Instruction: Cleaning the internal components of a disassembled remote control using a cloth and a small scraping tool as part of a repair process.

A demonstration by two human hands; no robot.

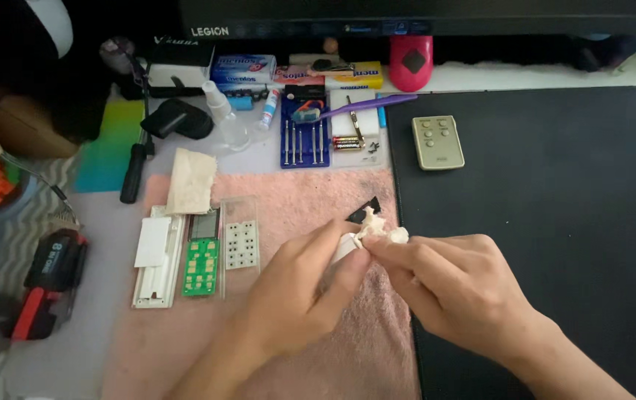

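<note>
A white wad is pinched between the left hand and right hand, above the towel. Shreds could be shed onto the circuit board left of it.

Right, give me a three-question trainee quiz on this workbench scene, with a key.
1. True or false: the green rectangular circuit board lies on the pink towel.
2. What do the left hand and right hand pinch between them?
A. a crumpled white wipe
B. a screwdriver
C. a battery
3. Which surface holds the small beige remote control?

Key:
1. True.
2. A, the crumpled white wipe.
3. The black mat.
</note>
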